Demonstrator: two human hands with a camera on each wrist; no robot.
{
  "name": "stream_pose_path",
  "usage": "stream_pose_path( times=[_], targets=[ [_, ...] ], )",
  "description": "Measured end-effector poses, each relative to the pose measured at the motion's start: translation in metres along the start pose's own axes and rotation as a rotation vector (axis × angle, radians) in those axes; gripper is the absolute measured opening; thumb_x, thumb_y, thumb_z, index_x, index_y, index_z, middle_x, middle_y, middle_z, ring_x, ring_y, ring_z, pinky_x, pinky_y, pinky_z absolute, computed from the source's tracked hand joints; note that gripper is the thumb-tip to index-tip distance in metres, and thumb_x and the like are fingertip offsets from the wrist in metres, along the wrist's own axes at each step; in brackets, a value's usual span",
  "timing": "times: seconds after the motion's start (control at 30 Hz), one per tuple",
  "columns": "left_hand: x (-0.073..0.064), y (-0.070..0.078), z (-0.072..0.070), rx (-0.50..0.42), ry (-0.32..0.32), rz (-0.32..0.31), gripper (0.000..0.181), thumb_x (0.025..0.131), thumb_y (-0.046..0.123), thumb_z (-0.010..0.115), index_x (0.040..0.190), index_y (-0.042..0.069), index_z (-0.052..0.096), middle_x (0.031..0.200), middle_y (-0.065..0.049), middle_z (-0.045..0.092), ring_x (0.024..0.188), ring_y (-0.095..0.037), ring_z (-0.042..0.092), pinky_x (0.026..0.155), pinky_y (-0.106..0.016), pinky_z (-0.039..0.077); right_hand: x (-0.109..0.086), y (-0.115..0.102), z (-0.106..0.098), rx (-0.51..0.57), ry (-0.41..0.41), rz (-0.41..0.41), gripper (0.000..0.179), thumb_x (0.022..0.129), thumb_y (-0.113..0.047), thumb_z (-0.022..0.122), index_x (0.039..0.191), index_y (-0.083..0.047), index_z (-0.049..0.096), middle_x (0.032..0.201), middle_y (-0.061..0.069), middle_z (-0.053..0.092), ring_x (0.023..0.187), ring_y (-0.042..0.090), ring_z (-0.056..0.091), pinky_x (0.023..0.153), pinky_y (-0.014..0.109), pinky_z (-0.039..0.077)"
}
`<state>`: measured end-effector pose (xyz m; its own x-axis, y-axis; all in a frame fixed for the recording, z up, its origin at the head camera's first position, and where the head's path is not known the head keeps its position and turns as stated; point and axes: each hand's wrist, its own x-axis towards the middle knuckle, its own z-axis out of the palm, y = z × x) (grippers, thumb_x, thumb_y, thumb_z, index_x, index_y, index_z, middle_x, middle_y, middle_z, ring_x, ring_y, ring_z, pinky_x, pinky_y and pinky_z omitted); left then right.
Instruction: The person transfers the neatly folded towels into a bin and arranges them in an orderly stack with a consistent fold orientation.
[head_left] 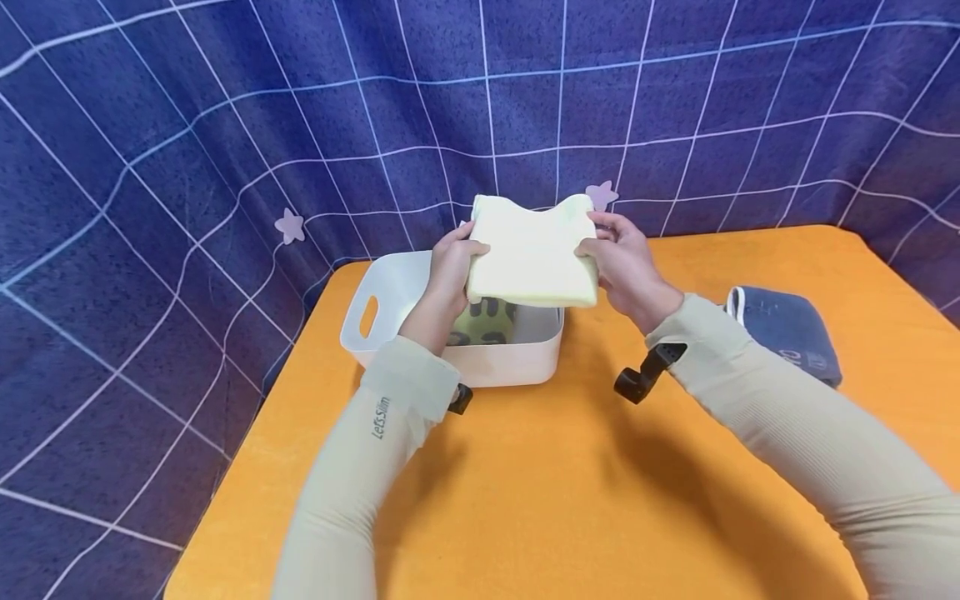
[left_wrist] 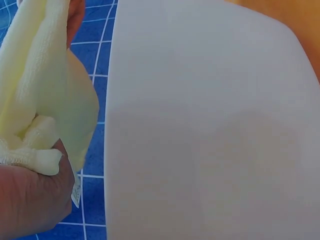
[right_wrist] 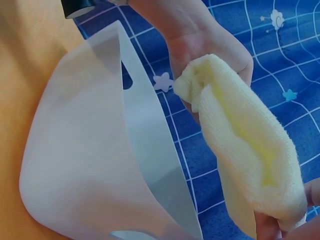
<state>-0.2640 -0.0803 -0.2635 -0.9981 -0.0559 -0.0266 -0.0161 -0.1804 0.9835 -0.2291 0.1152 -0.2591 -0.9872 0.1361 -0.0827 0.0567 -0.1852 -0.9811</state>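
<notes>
A folded pale yellow towel (head_left: pixel 534 254) is held up above the white bin (head_left: pixel 517 363), one side in each hand. My left hand (head_left: pixel 448 271) pinches its left edge, thumb on the near face. At the right edge, my right hand (head_left: pixel 626 262) grips it the same way. Seen from the right wrist, the towel (right_wrist: pixel 245 145) shows its folded layers edge-on, and a small tag hangs below it in the left wrist view. Inside the bin lies a green cloth (head_left: pixel 483 323) with dark markings, partly hidden by the towel and the left hand.
A folded dark blue cloth (head_left: pixel 787 333) with a white edge lies on the orange tabletop (head_left: pixel 525 483), right of the bin and partly behind the right forearm. Behind the table hangs a blue grid-patterned curtain (head_left: pixel 420 117). The bin's left end has an oval handle hole.
</notes>
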Motion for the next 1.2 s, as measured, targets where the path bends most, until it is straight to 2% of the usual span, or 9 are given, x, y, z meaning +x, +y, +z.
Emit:
stream_pose_path(
  times=[0.27, 0.63, 0.8, 0.97, 1.2],
  targets=[
    [0.0, 0.002, -0.011, 0.014, -0.013, -0.034, 0.058, 0.082, -0.004, 0.051, 0.139, 0.007, 0.043, 0.145, -0.006, 0.034, 0.119, -0.022, 0.045, 0.09, -0.031, 0.045, 0.0, 0.001, 0.007, -0.002, -0.029, -0.001, 0.059, 0.082, 0.009, 0.05, 0.137, -0.01, 0.039, 0.108, 0.004, 0.045, 0.093, 0.018, 0.05, 0.063, 0.024, 0.051],
    [0.003, 0.001, -0.021, -0.031, -0.015, -0.049, 0.058, 0.082, -0.007, 0.049, 0.139, 0.005, 0.042, 0.142, -0.01, 0.038, 0.117, -0.023, 0.047, 0.092, -0.032, 0.045, 0.001, 0.004, 0.015, -0.001, -0.028, 0.012, 0.06, 0.08, 0.01, 0.051, 0.135, -0.01, 0.042, 0.105, 0.004, 0.045, 0.089, 0.017, 0.05, 0.06, 0.024, 0.051],
    [0.003, 0.001, -0.026, -0.031, -0.008, -0.037, 0.059, 0.081, -0.009, 0.049, 0.138, 0.003, 0.042, 0.142, -0.012, 0.038, 0.12, -0.023, 0.045, 0.094, -0.031, 0.044, 0.001, 0.005, 0.02, -0.006, -0.038, 0.024, 0.059, 0.081, 0.009, 0.051, 0.136, -0.011, 0.041, 0.104, 0.004, 0.044, 0.092, 0.017, 0.05, 0.063, 0.024, 0.051],
    [0.003, 0.001, -0.031, -0.025, -0.003, -0.033, 0.059, 0.08, -0.009, 0.049, 0.138, 0.002, 0.042, 0.142, -0.012, 0.038, 0.119, -0.023, 0.046, 0.093, -0.031, 0.044, 0.002, 0.008, 0.024, 0.012, -0.041, 0.034, 0.058, 0.081, 0.01, 0.051, 0.135, -0.01, 0.042, 0.103, 0.005, 0.044, 0.089, 0.017, 0.05, 0.061, 0.023, 0.051],
    [0.002, 0.004, -0.04, -0.028, 0.011, -0.039, 0.059, 0.081, -0.009, 0.049, 0.138, 0.003, 0.042, 0.148, -0.005, 0.03, 0.123, -0.02, 0.042, 0.094, -0.031, 0.043, 0.003, 0.011, 0.033, -0.006, -0.064, 0.03, 0.059, 0.081, 0.009, 0.052, 0.135, -0.01, 0.041, 0.106, 0.005, 0.046, 0.09, 0.018, 0.051, 0.063, 0.025, 0.051]
  ],
)
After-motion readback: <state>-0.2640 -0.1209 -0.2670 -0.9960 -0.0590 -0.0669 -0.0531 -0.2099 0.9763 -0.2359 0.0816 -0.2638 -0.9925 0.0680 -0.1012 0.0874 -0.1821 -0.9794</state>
